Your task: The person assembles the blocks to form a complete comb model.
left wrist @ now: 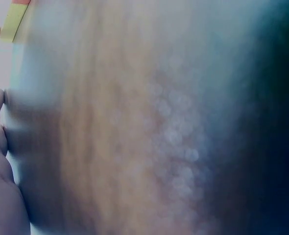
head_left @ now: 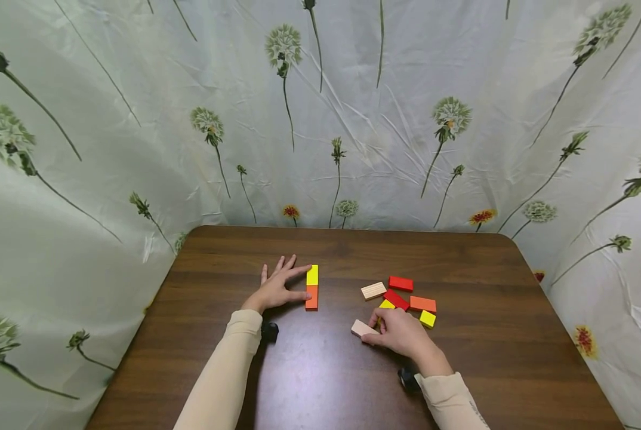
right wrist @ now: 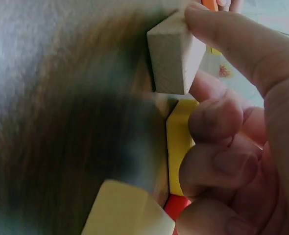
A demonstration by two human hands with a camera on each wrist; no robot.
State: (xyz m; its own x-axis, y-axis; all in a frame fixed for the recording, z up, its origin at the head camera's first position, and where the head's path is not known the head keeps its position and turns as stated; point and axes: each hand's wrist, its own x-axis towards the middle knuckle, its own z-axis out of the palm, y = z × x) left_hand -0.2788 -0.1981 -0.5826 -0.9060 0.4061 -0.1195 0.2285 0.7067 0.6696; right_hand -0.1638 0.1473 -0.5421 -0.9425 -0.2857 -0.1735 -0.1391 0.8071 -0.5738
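A yellow block (head_left: 312, 275) and an orange block (head_left: 312, 298) lie end to end in a column on the table. Spread wide, my left hand (head_left: 274, 291) has its index fingertip at the yellow block and its thumb at the orange one. My right hand (head_left: 403, 334) pinches a plain wooden block (right wrist: 169, 56) between thumb and index finger, low over the table. Its other fingers are curled, and beside them stands a yellow block (right wrist: 179, 152), partly hidden. The left wrist view is mostly blurred tabletop, with the left hand's fingers at its edge.
Beyond and beside the right hand lie loose blocks: a plain wooden one (head_left: 373, 291), a red one (head_left: 401, 283), another red one (head_left: 396, 299), an orange one (head_left: 423, 304) and a yellow one (head_left: 428, 319). A flowered curtain (head_left: 320, 119) hangs behind the brown table (head_left: 320, 382).
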